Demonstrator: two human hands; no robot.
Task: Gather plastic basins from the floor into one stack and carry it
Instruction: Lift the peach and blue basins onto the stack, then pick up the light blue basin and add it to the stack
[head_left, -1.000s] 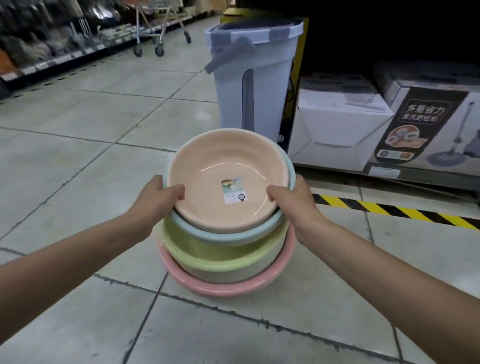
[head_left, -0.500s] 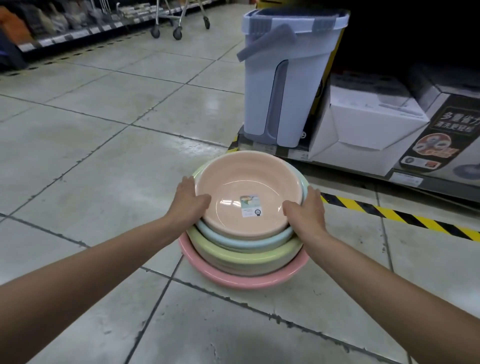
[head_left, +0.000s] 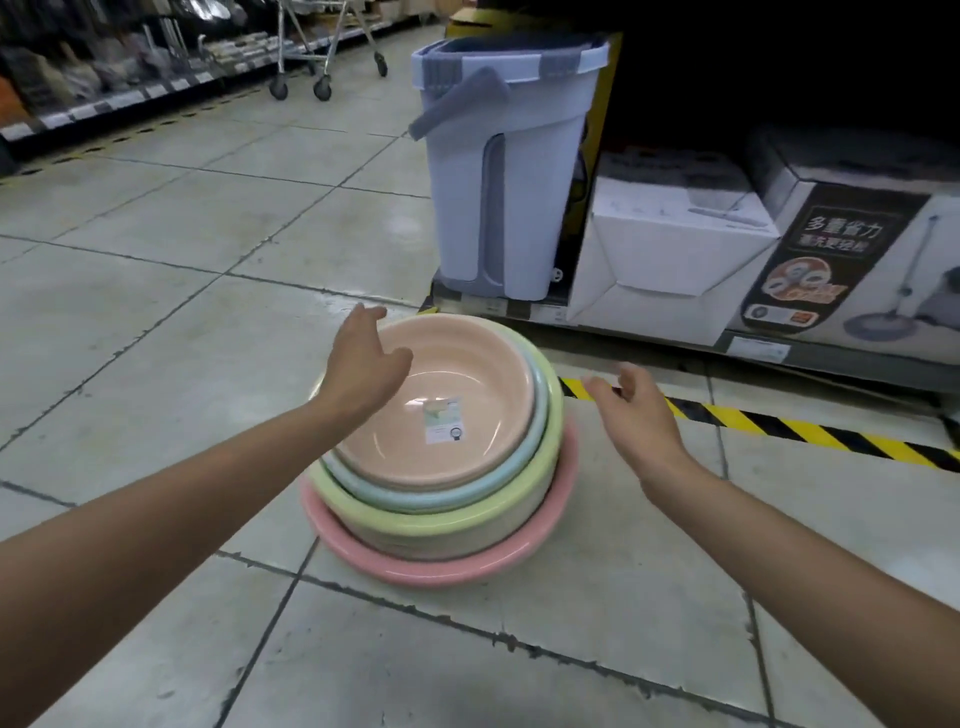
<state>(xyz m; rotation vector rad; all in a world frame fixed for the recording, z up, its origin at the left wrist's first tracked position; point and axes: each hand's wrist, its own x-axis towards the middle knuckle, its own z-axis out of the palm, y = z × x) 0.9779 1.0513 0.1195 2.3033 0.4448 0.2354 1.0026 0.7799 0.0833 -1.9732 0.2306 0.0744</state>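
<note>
Shop aisle, grey tiled floor (head_left: 156, 312), dim shelving at the edges.

Stack sits on the floor, mid-view. Four basins nested, all places below relative to it:
- peach basin (head_left: 483, 374) on top, mouth up, white sticker (head_left: 443, 423) on its inside bottom
- blue basin (head_left: 447, 500) under it, only the rim shows
- green basin (head_left: 441, 526) next down
- pink basin (head_left: 441, 569) at the bottom, widest, rim on the tile

The nest is slightly off-centre: the upper three sit toward the stack's far-right side, so more pink rim shows near-left.

Hands as I see them:
- left hand (head_left: 363, 364) over the stack's left rim, fingers straight and spread, thumb out over the peach bowl. Grips nothing. Cannot tell whether the palm touches the rim.
- right hand (head_left: 639, 415) just right of the stack, clear of it, fingers loosely spread, holding nothing.

Both forearms bare, reaching in from the near edge.

Around the stack:
- pale blue mop bucket (head_left: 519, 182) with grey handle just behind it, on a low shelf base
- white carton (head_left: 665, 260) behind-right, then a printed carton (head_left: 831, 249) with a mop picture further right
- yellow-black hazard tape (head_left: 779, 428) on the floor running off to the right
- shopping cart (head_left: 322, 52) far behind-left, goods shelf (head_left: 78, 78) beyond it
</note>
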